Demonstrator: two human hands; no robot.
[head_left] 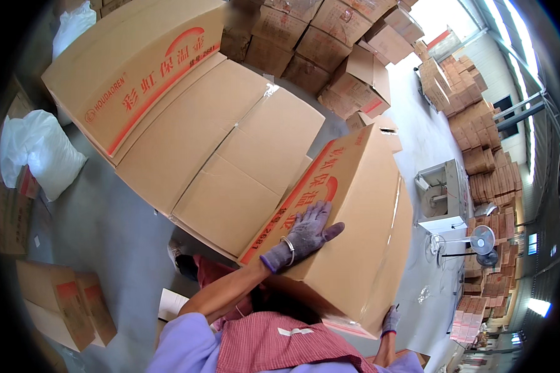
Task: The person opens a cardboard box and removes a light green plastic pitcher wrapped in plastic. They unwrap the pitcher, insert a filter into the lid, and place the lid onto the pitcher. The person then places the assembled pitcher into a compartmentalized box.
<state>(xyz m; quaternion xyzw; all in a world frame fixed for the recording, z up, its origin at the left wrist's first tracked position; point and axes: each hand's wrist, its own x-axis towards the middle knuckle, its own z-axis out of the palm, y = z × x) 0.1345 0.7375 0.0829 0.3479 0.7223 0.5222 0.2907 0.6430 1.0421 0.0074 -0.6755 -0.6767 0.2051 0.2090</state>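
Observation:
I hold a large tan cardboard carton [367, 242] with red print tilted against my chest. My left hand [305, 236], in a grey glove with a bangle at the wrist, lies flat with fingers spread on the carton's upper face near its printed edge. My right hand [390, 320], also gloved, grips the carton's lower right corner from beneath. The carton's far end touches or nearly touches a stack of matching cartons [199, 130] lying to the upper left.
White plastic sacks [40, 152] lie on the grey floor at left, with smaller cartons [56, 301] at lower left. More cartons [330, 43] pile up behind. At right stand a white machine [445, 196], a pedestal fan [481, 241] and tall carton stacks [479, 143].

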